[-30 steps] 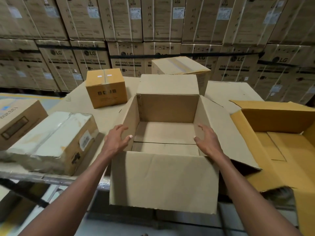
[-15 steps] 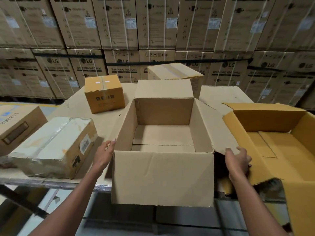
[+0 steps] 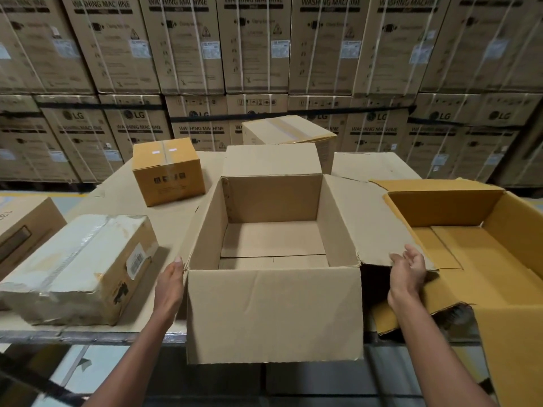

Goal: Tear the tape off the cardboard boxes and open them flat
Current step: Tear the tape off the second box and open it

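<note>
So the open box (image 3: 273, 239) sits dead centre on the table (image 3: 117, 198), mouth facing straight up, all four top flaps folded out. It's plain matte kraft cardboard, pale tan, with a few soft creases on the near flap (image 3: 274, 315), which hangs down over the table's front edge. The far flap (image 3: 271, 160) lies tilted back, and the right flap (image 3: 370, 221) slopes out and down toward the neighbouring yellow box (image 3: 484, 259). The cavity looks a touch deeper front-to-back than it is wide, though the wide-angle lens stretches things, so I wouldn't swear to the long axis. Inside you can see the bottom flaps meeting along a seam that runs left to right.

Hands: the left hand (image 3: 170, 282) lies flat against the outside of the box's left wall at the near corner, fingers straight and together, fingertips right at the top edge. The right hand (image 3: 407, 273) is at the near corner of the right flap, palm turned up, fingers loosely curled and slightly apart; the flap's edge is just at the fingers, but I can't tell if it's really gripping or just touching.

Around it (all still shut): a small orange-brown taped box (image 3: 167, 171) back left, a scuffed box wrapped in cloudy tape (image 3: 79, 268) on the left with a barcode label, and a taped box (image 3: 289, 132) behind. The yellow box is open, with a ragged torn near flap.
</note>
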A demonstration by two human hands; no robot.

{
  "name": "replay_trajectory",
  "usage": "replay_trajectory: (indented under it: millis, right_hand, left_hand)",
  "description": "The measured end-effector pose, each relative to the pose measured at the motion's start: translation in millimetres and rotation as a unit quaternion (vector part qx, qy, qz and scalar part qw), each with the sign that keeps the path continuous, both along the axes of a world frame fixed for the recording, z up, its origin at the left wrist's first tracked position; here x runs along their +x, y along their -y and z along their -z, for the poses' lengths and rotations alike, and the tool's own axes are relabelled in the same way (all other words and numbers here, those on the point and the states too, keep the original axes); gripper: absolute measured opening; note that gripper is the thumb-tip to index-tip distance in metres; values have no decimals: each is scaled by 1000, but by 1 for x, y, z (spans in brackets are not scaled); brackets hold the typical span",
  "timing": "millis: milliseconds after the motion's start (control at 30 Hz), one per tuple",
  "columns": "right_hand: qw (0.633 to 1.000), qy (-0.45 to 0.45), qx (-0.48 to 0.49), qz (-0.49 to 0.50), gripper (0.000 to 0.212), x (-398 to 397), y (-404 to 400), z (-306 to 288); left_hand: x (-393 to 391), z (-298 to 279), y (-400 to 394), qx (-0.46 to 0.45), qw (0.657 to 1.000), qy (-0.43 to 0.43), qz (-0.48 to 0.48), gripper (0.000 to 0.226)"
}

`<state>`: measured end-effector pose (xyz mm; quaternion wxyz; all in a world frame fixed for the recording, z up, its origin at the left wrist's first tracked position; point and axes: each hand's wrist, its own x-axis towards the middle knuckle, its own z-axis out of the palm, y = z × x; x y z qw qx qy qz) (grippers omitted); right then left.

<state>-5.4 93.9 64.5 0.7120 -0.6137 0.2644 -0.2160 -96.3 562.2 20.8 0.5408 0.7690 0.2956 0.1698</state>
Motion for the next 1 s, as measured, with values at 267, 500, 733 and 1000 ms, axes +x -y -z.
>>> replay_trajectory:
  millis: [267, 500, 733, 1000]
  right_hand:
    - [964, 95, -247, -24, 47, -16, -6, -45]
    - [850, 157, -489, -114, 42, -3, 3, -98]
    - [775, 113, -601, -158, 33, 14, 5, -149]
    - [767, 95, -615, -158, 26, 14, -2, -175]
  left_hand:
    - [-14, 30, -16, 1, 992, -25, -127, 24]
    - [-14, 48, -27, -117, 988, 24, -96, 26]
    - [-16, 46, -32, -183, 977, 59, -94, 32]
    - [-38, -8, -30, -105, 975, 173, -97, 32]
